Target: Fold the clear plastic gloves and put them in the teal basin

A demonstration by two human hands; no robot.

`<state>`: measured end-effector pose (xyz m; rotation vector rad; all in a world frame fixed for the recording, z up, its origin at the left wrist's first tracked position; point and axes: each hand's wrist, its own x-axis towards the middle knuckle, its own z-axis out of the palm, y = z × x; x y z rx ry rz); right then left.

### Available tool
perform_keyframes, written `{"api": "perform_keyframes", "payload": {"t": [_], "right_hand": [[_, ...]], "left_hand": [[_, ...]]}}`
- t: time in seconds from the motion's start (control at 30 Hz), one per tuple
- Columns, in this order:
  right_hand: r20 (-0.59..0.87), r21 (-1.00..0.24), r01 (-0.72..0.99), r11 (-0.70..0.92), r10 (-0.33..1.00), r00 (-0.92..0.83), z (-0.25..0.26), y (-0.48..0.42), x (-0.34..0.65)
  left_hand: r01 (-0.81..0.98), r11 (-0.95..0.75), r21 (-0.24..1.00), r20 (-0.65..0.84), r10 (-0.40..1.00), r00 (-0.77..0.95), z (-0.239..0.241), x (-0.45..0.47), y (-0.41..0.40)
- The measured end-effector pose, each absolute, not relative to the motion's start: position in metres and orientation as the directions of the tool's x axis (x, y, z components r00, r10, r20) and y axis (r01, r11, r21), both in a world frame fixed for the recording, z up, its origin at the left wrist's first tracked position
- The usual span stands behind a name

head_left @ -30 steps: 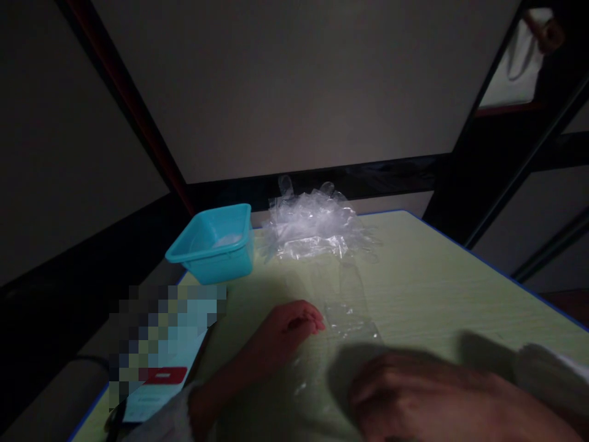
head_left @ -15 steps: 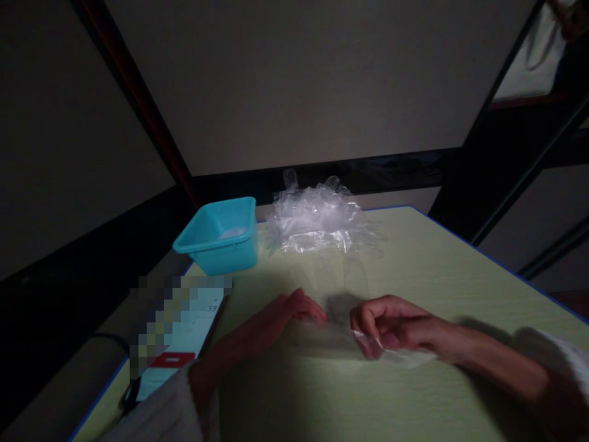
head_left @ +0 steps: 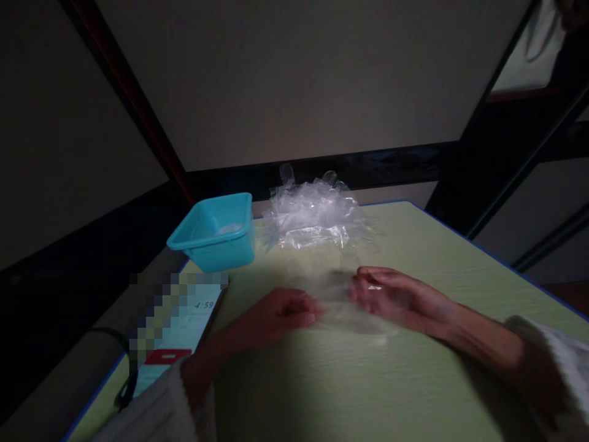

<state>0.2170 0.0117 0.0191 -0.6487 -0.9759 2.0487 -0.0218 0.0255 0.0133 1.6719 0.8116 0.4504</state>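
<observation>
Leftmost, a phone (head_left: pixel 184 319) lies beside the left hand (head_left: pixel 280 310), with a teal tub (head_left: pixel 214 230) beyond. The left hand's fingertips pinch a clear plastic sheet (head_left: pixel 340 304) lying flat between the 2 hands, nearer than the plastic pile (head_left: pixel 317 212). The right hand (head_left: pixel 396 294) rests its fingers together on the sheet; I cannot tell its grip.

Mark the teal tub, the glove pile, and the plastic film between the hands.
teal tub (head_left: pixel 216 255), head view, front wall.
glove pile (head_left: pixel 315 215), head view, middle of heap.
plastic film (head_left: pixel 338 310), head view, its blurred middle.
</observation>
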Motion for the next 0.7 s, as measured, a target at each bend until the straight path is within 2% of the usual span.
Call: {"api": "perform_keyframes", "payload": {"t": [0.1,0.3,0.57,0.7], "right_hand": [[-0.109,-0.843,-0.371,-0.390,0.798,-0.593,0.023,0.014,0.223],[-0.034,-0.940,-0.252,-0.229,0.801,-0.598,0.028,0.021,0.236],[-0.053,-0.994,0.109,0.006,0.849,-0.526,0.026,0.020,0.230],[-0.028,-0.977,0.200,0.076,0.881,-0.473,0.021,0.021,0.228]], "left_hand": [[0.250,-0.062,0.966,-0.116,0.762,0.637,0.013,-0.021,0.027],[0.291,-0.161,0.943,-0.046,0.803,0.594,0.017,-0.018,0.029],[0.181,-0.007,0.984,-0.092,0.841,0.533,0.013,-0.013,0.034],[0.177,0.055,0.983,-0.135,0.867,0.480,0.013,-0.011,0.035]]}}
